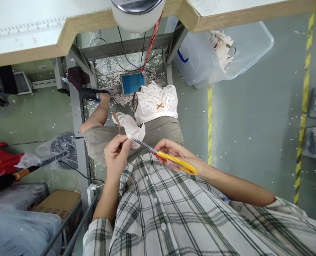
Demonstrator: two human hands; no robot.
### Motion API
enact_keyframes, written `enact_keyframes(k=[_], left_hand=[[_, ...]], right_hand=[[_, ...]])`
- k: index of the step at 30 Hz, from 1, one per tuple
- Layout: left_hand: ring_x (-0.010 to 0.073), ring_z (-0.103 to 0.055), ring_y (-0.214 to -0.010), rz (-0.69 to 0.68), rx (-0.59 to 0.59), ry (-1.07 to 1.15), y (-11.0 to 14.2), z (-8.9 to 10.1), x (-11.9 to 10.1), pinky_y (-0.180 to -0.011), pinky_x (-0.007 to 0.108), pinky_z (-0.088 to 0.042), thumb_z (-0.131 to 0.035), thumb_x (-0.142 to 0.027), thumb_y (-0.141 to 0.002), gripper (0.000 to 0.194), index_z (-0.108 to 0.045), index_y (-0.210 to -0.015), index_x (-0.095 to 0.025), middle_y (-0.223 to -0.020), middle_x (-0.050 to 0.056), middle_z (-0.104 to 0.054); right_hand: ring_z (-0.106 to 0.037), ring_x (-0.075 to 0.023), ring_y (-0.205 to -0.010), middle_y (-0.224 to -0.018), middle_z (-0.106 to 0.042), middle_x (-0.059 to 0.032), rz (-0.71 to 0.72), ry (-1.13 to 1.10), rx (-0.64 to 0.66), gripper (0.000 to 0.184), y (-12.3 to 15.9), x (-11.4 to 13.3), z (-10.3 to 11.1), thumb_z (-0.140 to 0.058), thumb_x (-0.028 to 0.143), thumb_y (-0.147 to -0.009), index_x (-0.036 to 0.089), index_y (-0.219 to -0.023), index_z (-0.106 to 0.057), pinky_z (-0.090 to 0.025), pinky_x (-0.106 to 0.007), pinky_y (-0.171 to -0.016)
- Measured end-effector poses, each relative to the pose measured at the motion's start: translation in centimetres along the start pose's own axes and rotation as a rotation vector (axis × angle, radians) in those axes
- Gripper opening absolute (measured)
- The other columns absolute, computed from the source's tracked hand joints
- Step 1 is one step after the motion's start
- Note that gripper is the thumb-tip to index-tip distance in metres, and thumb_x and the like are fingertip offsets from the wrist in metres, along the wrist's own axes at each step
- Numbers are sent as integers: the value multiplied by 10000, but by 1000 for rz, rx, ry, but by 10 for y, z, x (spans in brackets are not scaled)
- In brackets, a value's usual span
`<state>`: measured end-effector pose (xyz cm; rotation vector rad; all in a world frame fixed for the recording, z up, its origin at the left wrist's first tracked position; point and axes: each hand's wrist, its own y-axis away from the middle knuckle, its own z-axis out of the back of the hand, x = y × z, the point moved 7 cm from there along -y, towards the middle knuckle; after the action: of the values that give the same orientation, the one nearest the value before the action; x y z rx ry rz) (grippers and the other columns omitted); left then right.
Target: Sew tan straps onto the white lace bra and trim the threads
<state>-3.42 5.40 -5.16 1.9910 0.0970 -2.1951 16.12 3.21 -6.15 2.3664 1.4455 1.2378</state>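
A white lace bra [156,103] with a small brown bow lies across my lap. My left hand [117,153] pinches the edge of a white bra piece [132,128], which has a brown strap hanging by it. Whether this piece joins the lace bra, I cannot tell. In my right hand [175,153] is a pair of scissors [174,159] with yellow and red handles. Their blade tips point left and meet the white fabric close to my left fingertips. The blades look nearly closed, and the fabric at the tips is partly hidden.
Ahead stands a white worktable with a wooden edge [86,26]. Under it are a blue pedal plate [132,82], cables and scattered fabric scraps. A clear plastic bin [243,53] holding pale garments stands front right. A metal post [79,106] and a cardboard box [58,204] are to the left.
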Motion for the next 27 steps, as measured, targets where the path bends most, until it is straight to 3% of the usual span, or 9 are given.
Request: enact_keyframes(k=[6,11,20,23,27], left_hand=[[110,-466,-652,-38,44,-59,-1,-2,-7,-610,235,-363,-676,-259,-917,105,-771,-939,-224,-707,-10,-569],[136,-546,-680,99,21,27,3,-5,8,-646,248,-432,-695,-356,-897,167,-764,-868,-206,-738,13,-647],[108,-534,-655,211,-18,188,8,-6,20,-638,217,-419,-737,-336,-872,128,-757,-856,-210,-726,-9,-662],[108,-553,-664,224,-17,205,8,-6,18,-647,214,-431,-733,-330,-876,120,-757,-858,-214,-731,-9,-672],[125,-571,-692,213,-41,162,7,-4,15,-671,230,-451,-736,-352,-865,144,-755,-848,-210,-744,1,-679]], right_hand=[[-388,17,-447,-858,-591,27,-1,-79,-4,413,0,-5,2,-795,420,-822,193,-1076,-563,-269,-141,-385],[-376,-3,-497,-838,-571,27,17,-79,-41,437,-2,-10,3,-825,423,-788,195,-1065,-575,-280,-147,-407],[-534,-62,-707,-912,-558,4,90,64,-122,450,-5,-16,5,-816,416,-796,205,-1103,-564,-441,-154,-554],[-542,-55,-693,-930,-575,5,104,120,-154,435,-6,-18,8,-832,374,-779,213,-1091,-575,-461,-145,-557],[-498,-22,-535,-879,-594,29,68,165,-206,436,-7,-23,12,-851,357,-753,212,-1072,-592,-418,-138,-450]])
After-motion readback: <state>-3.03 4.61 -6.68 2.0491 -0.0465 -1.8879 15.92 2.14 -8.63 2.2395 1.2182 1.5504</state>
